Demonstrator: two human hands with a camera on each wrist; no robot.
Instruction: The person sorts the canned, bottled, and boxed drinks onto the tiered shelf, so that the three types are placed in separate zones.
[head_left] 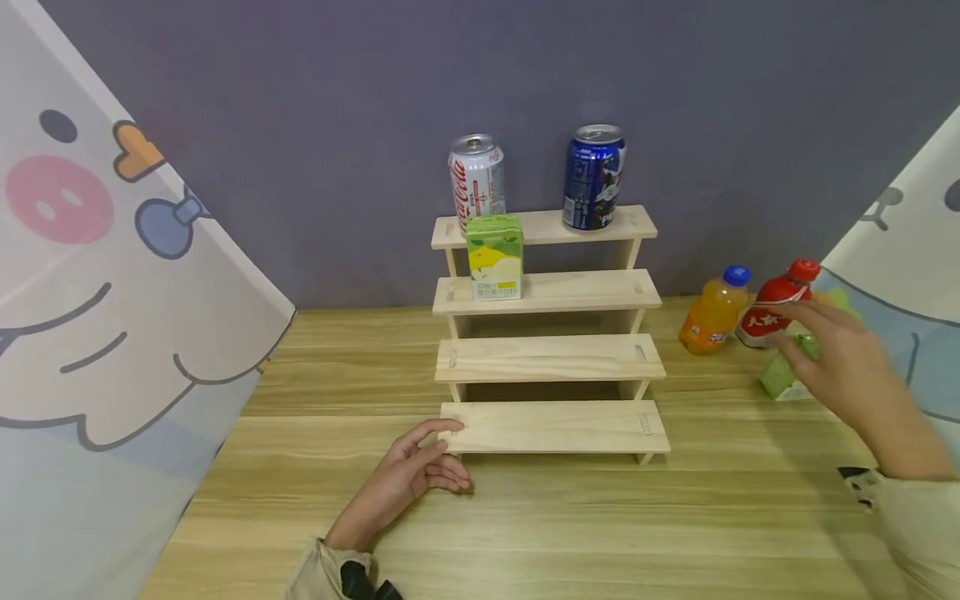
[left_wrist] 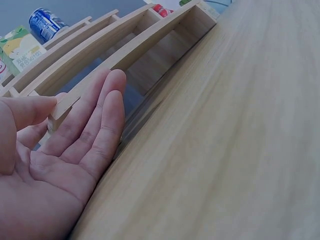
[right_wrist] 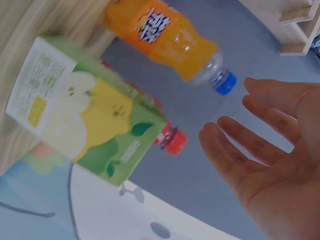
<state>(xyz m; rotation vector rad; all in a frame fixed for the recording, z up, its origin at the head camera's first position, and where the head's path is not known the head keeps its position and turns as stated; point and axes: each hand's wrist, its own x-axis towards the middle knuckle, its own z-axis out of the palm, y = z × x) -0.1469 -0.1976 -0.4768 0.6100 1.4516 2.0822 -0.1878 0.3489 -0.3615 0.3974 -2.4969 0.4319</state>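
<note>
My left hand (head_left: 408,479) is at the left end of the lowest step of a pale wooden stepped rack (head_left: 551,429). In the left wrist view its thumb and index finger pinch the board's corner, the other fingers lying below. My right hand (head_left: 843,362) is raised over a green juice carton (right_wrist: 82,110), partly hiding it in the head view. Its fingers are apart and gently bent, with nothing between them. Beyond the carton are an orange soda bottle (head_left: 712,317) with a blue cap and a red-labelled bottle (head_left: 776,304) with a red cap.
On the rack's top step stand a white cola can (head_left: 477,179) at left and a blue can (head_left: 594,179) at right. Another green juice carton (head_left: 496,262) stands on the step below. Cartoon-printed panels (head_left: 112,250) flank the wooden table (head_left: 337,375).
</note>
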